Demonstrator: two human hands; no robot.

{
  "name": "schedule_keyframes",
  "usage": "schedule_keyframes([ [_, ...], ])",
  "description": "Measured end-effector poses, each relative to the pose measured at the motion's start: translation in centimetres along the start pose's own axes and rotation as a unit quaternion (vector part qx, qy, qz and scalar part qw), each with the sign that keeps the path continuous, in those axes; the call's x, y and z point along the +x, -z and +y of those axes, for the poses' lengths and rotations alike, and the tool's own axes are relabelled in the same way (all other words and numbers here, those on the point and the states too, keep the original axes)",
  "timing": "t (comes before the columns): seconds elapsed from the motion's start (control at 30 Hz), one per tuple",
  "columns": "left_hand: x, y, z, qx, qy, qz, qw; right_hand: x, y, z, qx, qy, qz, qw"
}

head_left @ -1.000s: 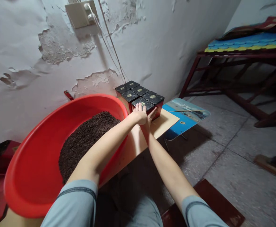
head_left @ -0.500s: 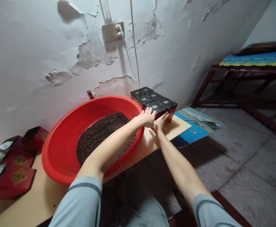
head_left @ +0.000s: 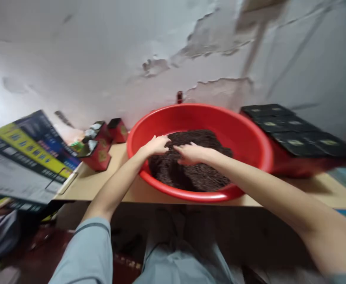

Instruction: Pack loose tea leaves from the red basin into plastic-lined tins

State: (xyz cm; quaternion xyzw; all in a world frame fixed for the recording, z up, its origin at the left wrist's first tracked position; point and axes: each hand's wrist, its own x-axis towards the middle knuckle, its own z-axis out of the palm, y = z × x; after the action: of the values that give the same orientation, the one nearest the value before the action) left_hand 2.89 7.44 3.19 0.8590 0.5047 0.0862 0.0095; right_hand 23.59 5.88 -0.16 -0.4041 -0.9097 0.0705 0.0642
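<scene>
My left hand (head_left: 157,145) hovers over the left side of a big red plastic basin (head_left: 249,134), fingers stretched out and holding nothing. My right hand (head_left: 190,153) is also inside the rim, fingers apart and pointing left, close above a heap of dark, dry, loose leaf-like material (head_left: 208,173). It looks like tea, though blur hides its detail. Whether the fingertips touch the heap, I cannot tell. To the basin's right stands a block of several red boxes with black lids (head_left: 294,138), smeared by motion.
Red boxes with white liners (head_left: 97,148) stand left of the basin on the light wooden table (head_left: 122,185). A printed board or sheet (head_left: 33,161) leans at the far left, with part of another person below it. The peeling wall (head_left: 116,59) rises behind.
Both hands have left the black-lidded boxes and moved left over the basin. My view has swung left, bringing the printed board into sight.
</scene>
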Motion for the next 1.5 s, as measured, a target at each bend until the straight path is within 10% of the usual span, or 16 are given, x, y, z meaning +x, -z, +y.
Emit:
schedule_keyframes([
  [0.17,-5.4,1.3,-7.0,0.057,0.172,-0.045,0.982,0.6,-5.5,-0.8,-0.059,0.06,-0.131,0.988],
  [0.37,-10.3,2.0,-11.2,0.025,0.3,0.048,0.952,8.3,-0.2,-9.2,-0.031,0.179,0.087,0.98],
  [0.57,-19.0,1.4,-16.5,0.006,0.614,0.142,0.777,15.8,-2.6,-19.6,-0.137,0.264,-0.001,0.955],
  [0.73,-23.7,0.1,-17.9,-0.041,0.552,0.185,0.812,17.7,-6.2,-20.2,-0.183,0.272,-0.028,0.944],
  [0.9,-24.5,2.0,-16.0,-0.029,0.434,0.226,0.872,17.9,-4.9,-19.1,-0.111,0.247,0.058,0.961],
  [1.23,-15.7,10.5,-5.6,-0.031,0.157,0.333,0.929,6.8,2.5,-9.2,-0.076,0.19,0.337,0.919],
  [1.37,-6.8,8.6,-1.9,-0.126,0.041,0.298,0.945,2.4,4.8,-2.0,-0.092,0.119,0.422,0.894],
  [1.5,1.7,4.1,1.3,-0.185,-0.046,0.185,0.964,0.0,5.3,4.4,-0.123,0.023,0.372,0.92],
])
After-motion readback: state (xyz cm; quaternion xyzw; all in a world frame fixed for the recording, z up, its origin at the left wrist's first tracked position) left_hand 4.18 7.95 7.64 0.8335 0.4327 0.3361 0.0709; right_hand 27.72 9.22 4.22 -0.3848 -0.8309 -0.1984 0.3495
